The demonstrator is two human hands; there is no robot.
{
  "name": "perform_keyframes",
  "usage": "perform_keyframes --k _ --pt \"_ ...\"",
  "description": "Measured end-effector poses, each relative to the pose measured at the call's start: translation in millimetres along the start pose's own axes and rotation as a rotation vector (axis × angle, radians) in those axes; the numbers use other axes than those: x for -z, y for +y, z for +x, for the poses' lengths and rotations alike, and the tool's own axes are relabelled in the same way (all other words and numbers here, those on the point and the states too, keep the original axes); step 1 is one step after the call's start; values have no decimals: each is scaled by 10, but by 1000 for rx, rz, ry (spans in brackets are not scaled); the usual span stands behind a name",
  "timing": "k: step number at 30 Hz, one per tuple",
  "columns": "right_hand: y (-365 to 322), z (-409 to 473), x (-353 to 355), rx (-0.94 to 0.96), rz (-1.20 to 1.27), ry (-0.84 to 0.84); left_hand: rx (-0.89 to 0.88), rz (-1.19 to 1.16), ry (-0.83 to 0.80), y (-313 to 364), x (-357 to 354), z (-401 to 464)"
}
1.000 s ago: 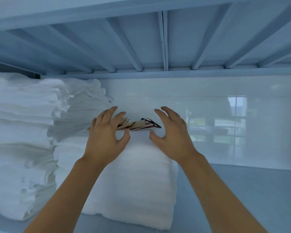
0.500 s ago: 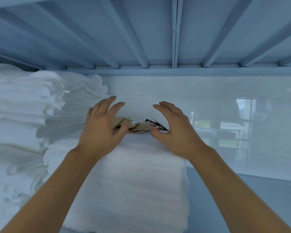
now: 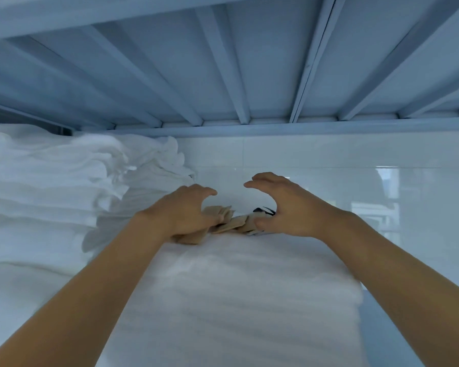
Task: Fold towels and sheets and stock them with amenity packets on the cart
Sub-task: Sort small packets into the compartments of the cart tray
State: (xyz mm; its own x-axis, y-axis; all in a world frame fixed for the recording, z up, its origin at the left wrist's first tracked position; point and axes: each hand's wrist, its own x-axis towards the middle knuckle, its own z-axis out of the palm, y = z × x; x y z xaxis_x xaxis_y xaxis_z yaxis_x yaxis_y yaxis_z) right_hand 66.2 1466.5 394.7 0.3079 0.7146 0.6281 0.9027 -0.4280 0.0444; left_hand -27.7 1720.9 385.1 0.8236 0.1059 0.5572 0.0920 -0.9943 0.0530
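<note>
Two hands reach in under the ribbed blue underside of the upper shelf [image 3: 263,75], and we see them meet over a small heap of tan amenity packets [image 3: 229,222] lying at the far end of the top of a folded white towel stack [image 3: 236,300]. The left hand [image 3: 182,211] lies over the left part of the heap, its fingers bent down onto the packets and its thumb against them, a narrow grip on the packets. The right hand [image 3: 286,207] has its thumb pressed to the heap's right edge while its fingers arch wide above, touching nothing we can see. Just beside the towel stack on the left stands a taller pile of folded white sheets [image 3: 51,194]. Behind everything runs a glossy white tiled wall [image 3: 329,160]
</note>
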Motion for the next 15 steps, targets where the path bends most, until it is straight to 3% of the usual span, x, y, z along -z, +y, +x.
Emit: perform_keyframes --k 6,11,15 --pt "-109 479 9 17 -149 -195 134 -32 -205 -143 -148 86" --pt "-183 767 -126 -67 -49 -354 115 -143 -188 -209 -191 -31" --pt "-158 906 -314 -106 29 -384 96 -243 -134 -280 -182 -95"
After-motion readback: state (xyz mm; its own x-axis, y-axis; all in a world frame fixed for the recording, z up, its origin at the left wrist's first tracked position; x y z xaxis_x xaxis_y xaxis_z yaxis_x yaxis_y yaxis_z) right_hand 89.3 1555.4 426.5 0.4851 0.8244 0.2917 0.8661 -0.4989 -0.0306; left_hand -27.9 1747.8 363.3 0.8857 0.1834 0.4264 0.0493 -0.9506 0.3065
